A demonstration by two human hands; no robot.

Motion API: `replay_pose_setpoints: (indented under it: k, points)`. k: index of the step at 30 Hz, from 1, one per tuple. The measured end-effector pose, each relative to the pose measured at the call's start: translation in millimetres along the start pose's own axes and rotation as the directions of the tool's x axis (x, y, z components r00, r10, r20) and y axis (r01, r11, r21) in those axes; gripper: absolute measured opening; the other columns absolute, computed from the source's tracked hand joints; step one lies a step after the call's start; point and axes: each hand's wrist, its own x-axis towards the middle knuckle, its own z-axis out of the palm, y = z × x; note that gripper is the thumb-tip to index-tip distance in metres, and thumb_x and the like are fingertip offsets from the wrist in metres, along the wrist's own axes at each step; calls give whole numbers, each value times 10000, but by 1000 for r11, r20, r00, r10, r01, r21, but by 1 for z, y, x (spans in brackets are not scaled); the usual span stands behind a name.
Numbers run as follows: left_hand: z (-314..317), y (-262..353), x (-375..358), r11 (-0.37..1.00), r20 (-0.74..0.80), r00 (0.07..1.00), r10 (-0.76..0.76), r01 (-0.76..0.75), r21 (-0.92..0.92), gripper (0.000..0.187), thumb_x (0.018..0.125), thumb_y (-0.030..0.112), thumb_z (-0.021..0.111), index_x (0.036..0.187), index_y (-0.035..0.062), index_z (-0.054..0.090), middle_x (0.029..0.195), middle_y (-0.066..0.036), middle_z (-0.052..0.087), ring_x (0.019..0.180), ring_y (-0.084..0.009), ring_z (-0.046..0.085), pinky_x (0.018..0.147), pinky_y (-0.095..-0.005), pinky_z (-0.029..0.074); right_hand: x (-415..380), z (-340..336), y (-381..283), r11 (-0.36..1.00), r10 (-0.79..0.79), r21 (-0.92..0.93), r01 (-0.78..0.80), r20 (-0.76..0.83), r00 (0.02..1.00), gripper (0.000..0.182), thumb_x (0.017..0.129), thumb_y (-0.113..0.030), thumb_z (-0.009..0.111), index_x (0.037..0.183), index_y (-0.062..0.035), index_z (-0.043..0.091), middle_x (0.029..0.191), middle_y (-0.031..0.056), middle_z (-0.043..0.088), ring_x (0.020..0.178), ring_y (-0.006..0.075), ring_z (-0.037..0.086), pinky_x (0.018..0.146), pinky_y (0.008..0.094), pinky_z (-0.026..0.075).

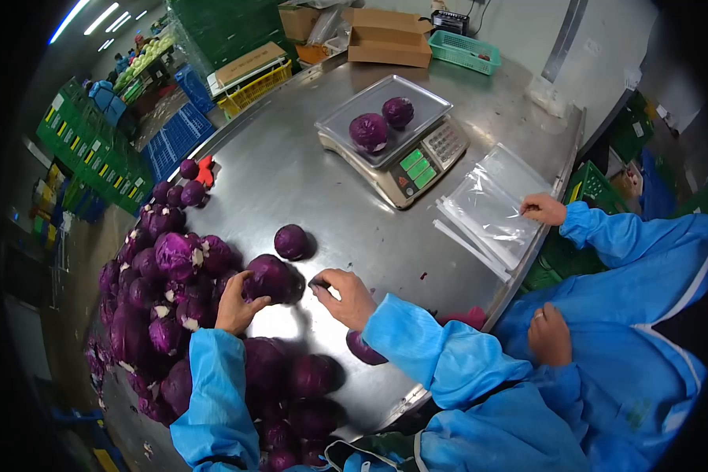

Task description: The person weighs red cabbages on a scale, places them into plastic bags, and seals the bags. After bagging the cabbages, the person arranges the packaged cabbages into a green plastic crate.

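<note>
My left hand grips a purple cabbage from its left side, just above the metal table. To the right of it, my right hand is closed in a pinch on something small and dark that I cannot make out. A single purple cabbage sits on the table just beyond both hands. Left of my left hand lies a large heap of purple cabbages, some with pale cut stems. More purple cabbages lie nearer to me, below my hands. Another one is partly hidden by my right sleeve.
A digital scale bears two purple cabbages. Clear plastic bags lie at the right, under a co-worker's hand. Behind stand a cardboard box and a green basket. A red item lies by the heap.
</note>
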Motion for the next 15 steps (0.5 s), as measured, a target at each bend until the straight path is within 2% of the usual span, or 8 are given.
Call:
replay_pose_setpoints:
  k: [2, 4, 6, 7, 9, 10, 12, 15]
  points:
    - [2, -13, -7, 1000, 8, 1000, -5, 6, -27, 647, 672, 204, 757, 1229, 34, 474, 1196, -175, 501, 1127, -315, 498, 963, -372, 398, -13, -2, -5, 995, 95, -20, -93, 219, 971, 164, 842, -144, 579, 893, 11, 601, 813, 162, 627, 732, 273, 607, 679, 353, 466]
    - [2, -33, -15, 998, 5, 998, 67, -67, 1, 657, 665, 203, 761, 1233, 42, 471, 1188, -177, 508, 1116, -324, 505, 957, -374, 402, -19, -8, 24, 969, 229, -212, -129, 559, 797, 282, 834, -230, 602, 992, 3, 586, 870, 186, 636, 811, 299, 618, 749, 362, 476]
    - [-4, -36, -31, 993, -40, 992, 117, -117, -6, 633, 658, 171, 749, 1220, 47, 486, 1172, -166, 524, 1109, -323, 507, 942, -383, 412, -12, -27, 36, 926, 299, -378, -26, 688, 661, 401, 807, -280, 608, 1083, 10, 581, 957, 232, 631, 883, 354, 613, 797, 401, 476]
    - [-11, -24, -44, 995, -51, 994, 92, -95, -41, 613, 666, 154, 738, 1217, 48, 491, 1166, -165, 528, 1097, -319, 512, 935, -383, 416, 4, -38, 26, 911, 375, -400, -100, 704, 604, 457, 798, -299, 614, 1111, 31, 568, 1051, 246, 609, 964, 365, 598, 847, 410, 467]
    - [-8, -14, -71, 988, -125, 986, 109, -121, -95, 586, 669, 178, 753, 1185, 53, 505, 1143, -170, 533, 1065, -338, 518, 916, -385, 422, 32, -42, 28, 921, 355, -355, -162, 590, 726, 467, 803, -273, 614, 1147, 33, 537, 989, 208, 624, 873, 321, 615, 803, 399, 478]
    - [-3, -10, -89, 986, -125, 988, 93, -110, -130, 606, 666, 169, 762, 1192, 35, 492, 1159, -171, 516, 1084, -326, 508, 945, -366, 400, 45, -34, 24, 907, 380, -343, -244, 421, 823, 492, 796, -252, 625, 1183, 30, 510, 1027, 197, 603, 905, 301, 597, 828, 374, 463]
    - [8, 3, -126, 990, -148, 980, 135, -139, -16, 623, 663, 196, 765, 1203, 54, 488, 1175, -172, 505, 1098, -355, 490, 940, -393, 403, 76, -12, 47, 950, 107, -310, -29, 237, 966, 505, 764, -187, 643, 1211, -4, 497, 1137, 171, 568, 1016, 266, 561, 850, 360, 457]
    - [19, 21, -172, 998, -113, 992, 46, -40, 54, 647, 651, 233, 774, 1212, 80, 490, 1254, -158, 455, 1175, -351, 430, 987, -429, 346, 126, 39, 69, 913, -52, -369, 174, 318, 947, 617, 736, -220, 668, 1292, -69, 446, 1311, 216, 415, 1171, 361, 437, 957, 419, 392]
